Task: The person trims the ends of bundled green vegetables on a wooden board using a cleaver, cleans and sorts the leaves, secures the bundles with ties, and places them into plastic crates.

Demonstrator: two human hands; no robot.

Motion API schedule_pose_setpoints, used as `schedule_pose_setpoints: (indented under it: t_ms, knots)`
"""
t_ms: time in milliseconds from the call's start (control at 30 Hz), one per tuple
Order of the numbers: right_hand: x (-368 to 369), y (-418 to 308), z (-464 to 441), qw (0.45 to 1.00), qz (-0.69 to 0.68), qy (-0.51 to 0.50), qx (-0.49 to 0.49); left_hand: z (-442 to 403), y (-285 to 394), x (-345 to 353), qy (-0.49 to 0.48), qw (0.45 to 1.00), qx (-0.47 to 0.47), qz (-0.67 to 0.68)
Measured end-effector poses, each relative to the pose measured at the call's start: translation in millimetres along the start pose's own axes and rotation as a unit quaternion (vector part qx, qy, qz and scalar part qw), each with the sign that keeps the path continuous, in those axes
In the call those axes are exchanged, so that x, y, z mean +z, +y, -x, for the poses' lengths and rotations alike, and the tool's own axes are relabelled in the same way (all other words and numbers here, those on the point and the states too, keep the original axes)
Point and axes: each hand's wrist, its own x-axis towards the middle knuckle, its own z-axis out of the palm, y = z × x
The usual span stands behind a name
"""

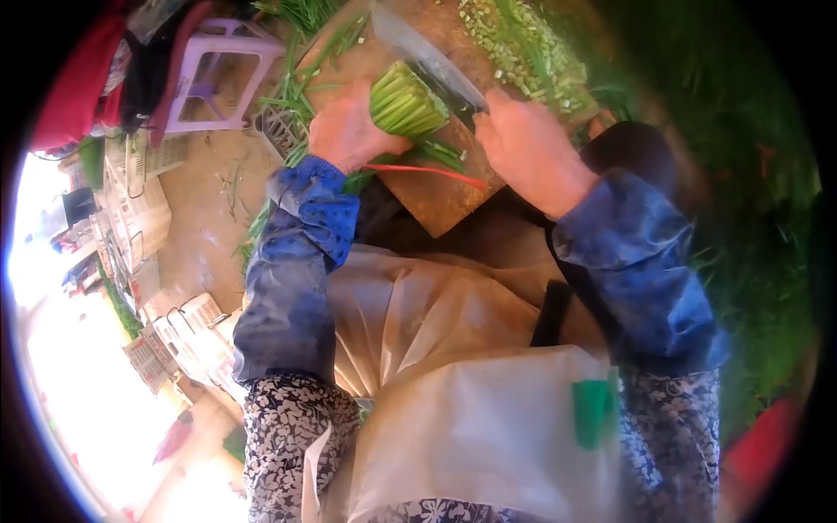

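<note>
My left hand is closed around a bundle of green stalks, its cut ends facing the blade. My right hand grips the handle of a large knife, whose blade points up and left, just right of the bundle. Both hands are over a brown wooden board. A thin red strip lies across the board below the bundle. Chopped green and pale pieces are spread beyond my right hand.
A purple stool stands at the upper left. White crates line the left side. Loose green stalks lie left of the board. A mass of dark greenery fills the right side. A translucent apron covers my lap.
</note>
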Motion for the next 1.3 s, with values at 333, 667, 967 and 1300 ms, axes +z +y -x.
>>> schedule_pose_setpoints:
  t_ms: [333, 667, 967, 1300]
  knots:
    - [-7, -13, -14, 0.997, -0.021, -0.065, 0.033, -8, 6, -13, -0.060, 0.998, 0.008, 0.025]
    - [2, -1, -26, 0.992, 0.067, -0.103, 0.023, -23, -3, -2, -0.025, 1.000, 0.016, -0.004]
    - [60, 31, -62, 0.984, 0.172, 0.028, -0.041, -11, 3, -6, -0.007, 0.999, 0.033, -0.004]
    - [29, 67, -36, 0.936, 0.341, 0.069, -0.059, 39, -11, -47, 0.073, 0.970, 0.068, 0.220]
